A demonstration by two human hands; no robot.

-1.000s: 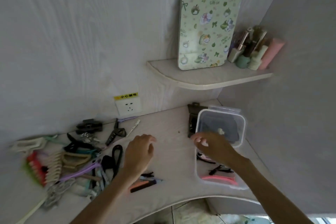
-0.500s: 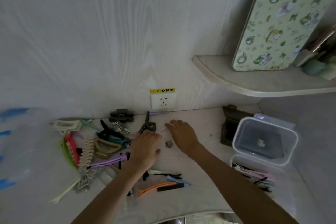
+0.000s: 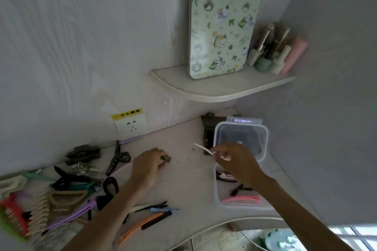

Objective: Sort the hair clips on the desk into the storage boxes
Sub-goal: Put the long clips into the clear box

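A heap of hair clips [image 3: 61, 193] in many colours covers the left of the desk, with an orange clip [image 3: 140, 228] and a blue one [image 3: 161, 209] near the front edge. My left hand [image 3: 148, 166] pinches a small dark clip [image 3: 166, 158] on the desk surface. My right hand [image 3: 234, 161] holds a thin white clip [image 3: 202, 148] above the near clear storage box [image 3: 219, 199], which holds pink and black clips. A second clear box [image 3: 265, 138] stands just behind it.
A dark flat case [image 3: 208, 128] lies beside the far box. A wall socket [image 3: 130, 126] sits above the desk. A corner shelf [image 3: 204, 85] carries a patterned board and bottles. The desk's curved front edge [image 3: 204, 230] runs below my arms.
My right hand has picked up the thin white clip and carried it right toward the boxes. My left hand moved to the small dark clip. The view swung back right.
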